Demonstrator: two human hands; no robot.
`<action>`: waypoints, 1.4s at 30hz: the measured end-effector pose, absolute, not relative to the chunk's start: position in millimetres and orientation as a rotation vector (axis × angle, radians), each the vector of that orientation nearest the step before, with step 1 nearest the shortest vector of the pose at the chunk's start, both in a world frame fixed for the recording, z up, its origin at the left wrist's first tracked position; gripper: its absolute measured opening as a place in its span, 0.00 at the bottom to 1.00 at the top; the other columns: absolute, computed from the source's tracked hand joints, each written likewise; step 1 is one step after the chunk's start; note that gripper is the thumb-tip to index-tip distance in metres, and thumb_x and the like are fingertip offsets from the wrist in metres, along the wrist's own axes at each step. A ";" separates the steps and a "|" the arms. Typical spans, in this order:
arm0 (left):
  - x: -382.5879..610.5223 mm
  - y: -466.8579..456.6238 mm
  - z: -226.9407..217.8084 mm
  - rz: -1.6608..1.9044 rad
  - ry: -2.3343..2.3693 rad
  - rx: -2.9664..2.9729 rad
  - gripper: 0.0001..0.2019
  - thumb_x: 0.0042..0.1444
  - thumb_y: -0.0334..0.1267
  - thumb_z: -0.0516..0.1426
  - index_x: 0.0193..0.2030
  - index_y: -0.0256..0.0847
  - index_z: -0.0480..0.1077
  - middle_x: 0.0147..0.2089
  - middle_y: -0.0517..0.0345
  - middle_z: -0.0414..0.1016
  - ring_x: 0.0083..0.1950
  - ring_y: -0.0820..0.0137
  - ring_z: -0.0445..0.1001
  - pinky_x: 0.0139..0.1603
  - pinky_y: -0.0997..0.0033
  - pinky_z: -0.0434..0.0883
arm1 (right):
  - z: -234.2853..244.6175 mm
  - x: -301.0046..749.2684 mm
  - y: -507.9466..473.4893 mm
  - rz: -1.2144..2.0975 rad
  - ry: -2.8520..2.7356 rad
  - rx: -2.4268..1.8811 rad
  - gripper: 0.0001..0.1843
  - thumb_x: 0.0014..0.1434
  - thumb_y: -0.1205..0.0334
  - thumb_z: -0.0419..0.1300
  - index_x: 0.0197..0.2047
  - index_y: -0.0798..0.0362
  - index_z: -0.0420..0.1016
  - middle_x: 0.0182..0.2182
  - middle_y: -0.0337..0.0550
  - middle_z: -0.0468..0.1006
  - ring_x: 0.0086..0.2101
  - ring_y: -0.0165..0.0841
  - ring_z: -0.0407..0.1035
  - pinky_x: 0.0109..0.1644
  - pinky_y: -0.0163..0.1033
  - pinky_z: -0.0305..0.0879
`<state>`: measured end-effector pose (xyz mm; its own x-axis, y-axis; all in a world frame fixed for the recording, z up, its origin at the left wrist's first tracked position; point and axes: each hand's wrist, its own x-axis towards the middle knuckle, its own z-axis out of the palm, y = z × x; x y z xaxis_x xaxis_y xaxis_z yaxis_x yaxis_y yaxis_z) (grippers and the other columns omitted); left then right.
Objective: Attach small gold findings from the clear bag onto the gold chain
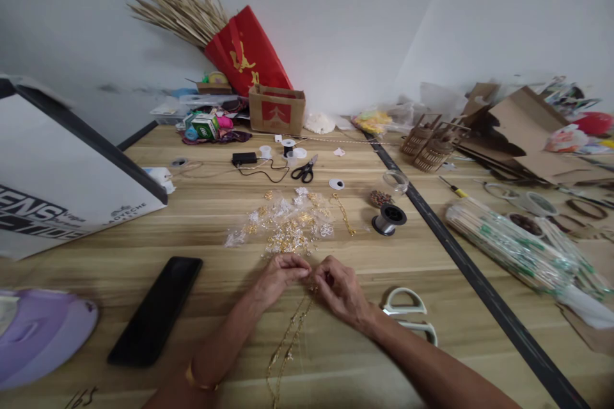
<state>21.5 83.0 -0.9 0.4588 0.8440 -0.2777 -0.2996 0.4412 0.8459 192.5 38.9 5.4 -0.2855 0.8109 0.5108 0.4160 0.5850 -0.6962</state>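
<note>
My left hand (pixel 279 276) and my right hand (pixel 339 291) meet at the middle of the wooden table (pixel 215 255), fingers pinched together on the upper end of a gold beaded chain (pixel 288 342). The chain trails down towards me between my forearms. Just beyond my fingertips lies a heap of small gold parts in clear bags (pixel 286 223). A short gold chain piece (pixel 344 214) lies to the right of the heap.
A black phone (pixel 156 310) lies left of my hands, white-handled scissors (pixel 410 313) right of them. A wire spool (pixel 389 218), black scissors (pixel 305 170), a white bag (pixel 57 185), a purple object (pixel 38 332), a wrapped bundle of sticks (pixel 518 246) and cardboard clutter (pixel 522 134) surround the area.
</note>
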 end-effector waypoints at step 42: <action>22.5 83.1 3.0 0.879 0.860 1.128 0.04 0.40 0.33 0.64 0.24 0.36 0.73 0.24 0.61 0.73 0.27 0.75 0.68 0.32 0.76 0.64 | 1.8 195.5 40.1 0.531 -1.889 -1.068 0.05 0.61 0.66 0.52 0.32 0.53 0.64 0.25 0.37 0.66 0.24 0.27 0.61 0.27 0.32 0.57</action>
